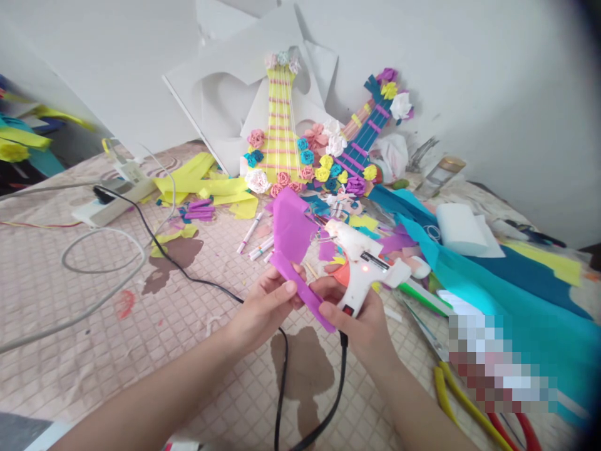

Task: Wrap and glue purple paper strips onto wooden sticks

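Between my hands is a sheet of purple crepe paper (292, 228), its near edge folded into a flat strip that slants down to the right. My left hand (270, 300) pinches this strip near its upper end, thumb on top. My right hand (359, 316) holds a white hot glue gun (369, 260) by its handle, with a small light glowing on its body. The nozzle points up and left, close to the paper's right side. Thumb and fingers of the same hand also touch the lower end of the strip.
Two flower-trimmed paper guitars, a yellow one (280, 125) and a blue one (369, 141), lean at the back. A black cord (201, 280) crosses the table from a power strip (113, 203). Scissors (444, 369), markers (248, 233) and turquoise paper (507, 300) lie around.
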The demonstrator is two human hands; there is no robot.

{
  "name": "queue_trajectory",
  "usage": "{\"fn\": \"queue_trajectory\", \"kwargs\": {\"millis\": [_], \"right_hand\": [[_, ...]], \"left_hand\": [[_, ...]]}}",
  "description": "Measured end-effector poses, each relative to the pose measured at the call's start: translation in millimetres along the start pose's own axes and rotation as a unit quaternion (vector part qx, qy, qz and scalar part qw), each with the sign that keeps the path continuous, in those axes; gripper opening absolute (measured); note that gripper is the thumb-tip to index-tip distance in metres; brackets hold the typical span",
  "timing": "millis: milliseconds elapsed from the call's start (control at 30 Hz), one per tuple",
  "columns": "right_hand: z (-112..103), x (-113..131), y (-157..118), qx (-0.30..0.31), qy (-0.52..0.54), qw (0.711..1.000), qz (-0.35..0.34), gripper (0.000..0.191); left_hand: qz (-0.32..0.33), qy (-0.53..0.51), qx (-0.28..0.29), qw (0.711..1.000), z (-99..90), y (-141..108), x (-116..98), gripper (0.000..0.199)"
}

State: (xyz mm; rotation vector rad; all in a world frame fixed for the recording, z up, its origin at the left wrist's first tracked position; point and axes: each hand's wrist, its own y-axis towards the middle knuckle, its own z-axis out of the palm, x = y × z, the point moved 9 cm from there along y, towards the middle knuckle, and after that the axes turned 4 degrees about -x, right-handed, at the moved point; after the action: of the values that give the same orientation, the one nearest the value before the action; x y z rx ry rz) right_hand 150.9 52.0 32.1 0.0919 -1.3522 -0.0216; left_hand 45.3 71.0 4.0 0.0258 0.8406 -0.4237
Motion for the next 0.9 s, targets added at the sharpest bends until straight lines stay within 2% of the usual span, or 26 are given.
{"fn": "queue_trajectory", "kwargs": {"millis": [167,467,633,800,900], "right_hand": [[3.3,4.6,-0.7,0.012,-0.022,1.0,-0.001,0.038],[-0.5,5.9,-0.8,-0.006,-0.016,1.0,-0.024,0.035],[-1.1,5.1,-0.4,-0.008,-0.021,0.999,-0.026,0.028],[-5.3,7.4,-0.1,-0.043,-0.041,0.998,-0.035,0.015],[-6.5,5.6,0.0,-0.052,-0.044,0.997,-0.028,0.009]], "left_hand": [[-0.006,-0.013,0.009,1.0,1.4,0.3,0.7,0.021],[-0.003,-0.032,0.0,0.999,3.5,0.4,-1.7,0.023],[-0.001,-0.038,0.004,0.999,5.1,0.4,-2.8,0.021],[0.002,-0.035,0.016,0.999,5.1,1.4,-3.5,0.028],[-0.005,-0.021,0.007,1.0,2.7,2.2,-0.7,0.024]]}}
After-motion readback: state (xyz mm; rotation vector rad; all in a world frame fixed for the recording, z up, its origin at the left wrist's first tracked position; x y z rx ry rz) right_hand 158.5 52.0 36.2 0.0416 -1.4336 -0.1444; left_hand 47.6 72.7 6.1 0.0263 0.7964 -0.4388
